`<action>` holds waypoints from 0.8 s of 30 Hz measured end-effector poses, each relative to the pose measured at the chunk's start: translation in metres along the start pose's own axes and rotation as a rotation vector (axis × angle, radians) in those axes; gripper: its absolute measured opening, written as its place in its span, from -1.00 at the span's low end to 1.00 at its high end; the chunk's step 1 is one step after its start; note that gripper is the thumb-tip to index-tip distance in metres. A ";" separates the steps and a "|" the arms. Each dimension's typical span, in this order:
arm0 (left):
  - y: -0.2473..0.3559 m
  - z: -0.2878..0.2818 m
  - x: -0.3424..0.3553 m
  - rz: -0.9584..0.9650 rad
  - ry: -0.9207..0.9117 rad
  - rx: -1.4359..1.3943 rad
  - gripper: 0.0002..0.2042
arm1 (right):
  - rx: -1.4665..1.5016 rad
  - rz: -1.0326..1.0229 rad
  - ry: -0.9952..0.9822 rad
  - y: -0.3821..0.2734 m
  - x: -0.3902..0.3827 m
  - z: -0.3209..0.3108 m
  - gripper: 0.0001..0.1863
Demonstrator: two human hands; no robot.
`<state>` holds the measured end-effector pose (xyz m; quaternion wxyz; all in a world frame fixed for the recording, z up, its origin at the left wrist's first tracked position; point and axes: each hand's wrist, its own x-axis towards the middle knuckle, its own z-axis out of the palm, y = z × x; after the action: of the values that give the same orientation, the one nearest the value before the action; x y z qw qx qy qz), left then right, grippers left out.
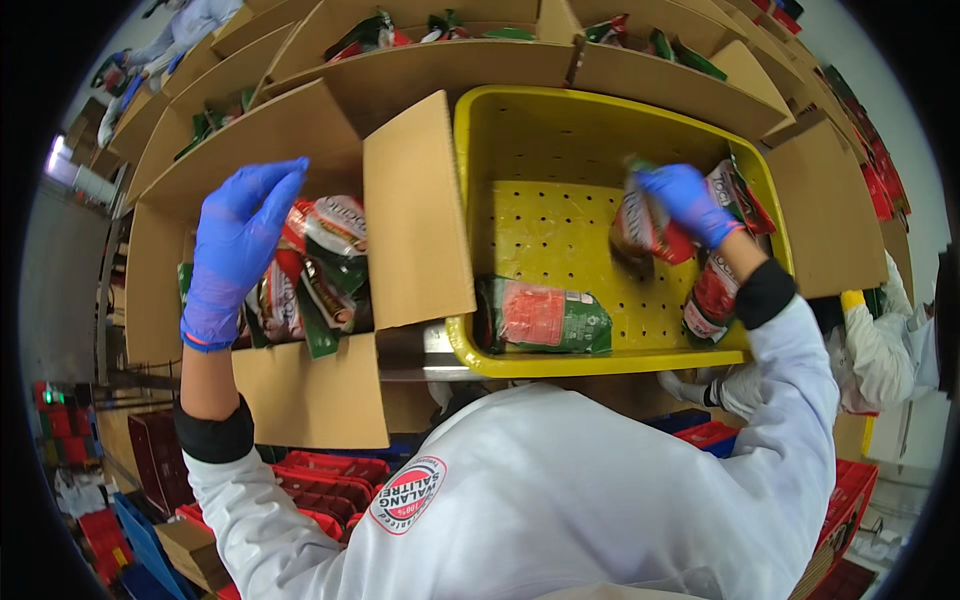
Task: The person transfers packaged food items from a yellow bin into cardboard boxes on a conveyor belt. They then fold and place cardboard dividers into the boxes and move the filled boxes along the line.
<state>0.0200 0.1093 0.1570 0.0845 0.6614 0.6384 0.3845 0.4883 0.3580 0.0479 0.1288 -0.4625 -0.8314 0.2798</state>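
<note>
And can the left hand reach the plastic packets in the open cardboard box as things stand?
Probably yes: the left hand, apparently empty, is over the open cardboard box, whose near flap hangs outward, leaving the plastic packets uncovered.

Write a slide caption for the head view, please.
Gloved right hand holds a pouch over a yellow tub; the left hand is over an open carton of pouches.

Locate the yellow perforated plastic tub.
In the head view, the tub is right of centre, directly right of the open brown cardboard box below the blue-gloved left hand.
</note>
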 end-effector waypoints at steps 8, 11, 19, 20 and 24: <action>0.007 -0.019 -0.002 0.006 -0.077 -0.282 -0.63 | 0.911 -0.320 0.257 -0.218 -0.012 -0.078 -0.67; 0.021 -0.023 -0.008 0.004 -0.119 -0.290 -0.52 | 0.751 -0.774 0.619 -0.287 0.015 -0.065 -0.71; -0.013 -0.030 -0.019 -0.455 0.379 -0.832 -0.47 | 1.318 -0.709 0.069 -0.433 0.106 0.095 -0.77; -0.039 -0.031 -0.022 -0.412 0.423 -0.794 -0.40 | 1.127 -0.704 0.045 -0.437 0.116 0.117 -0.75; -0.130 -0.046 -0.021 -0.695 0.028 -0.873 -0.34 | -0.279 -1.127 0.632 -0.447 0.133 0.189 -0.66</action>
<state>-0.1075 0.0952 0.1021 0.4640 0.3106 0.6015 0.5713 0.0155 0.2181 0.1499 0.4322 -0.0290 -0.8968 -0.0898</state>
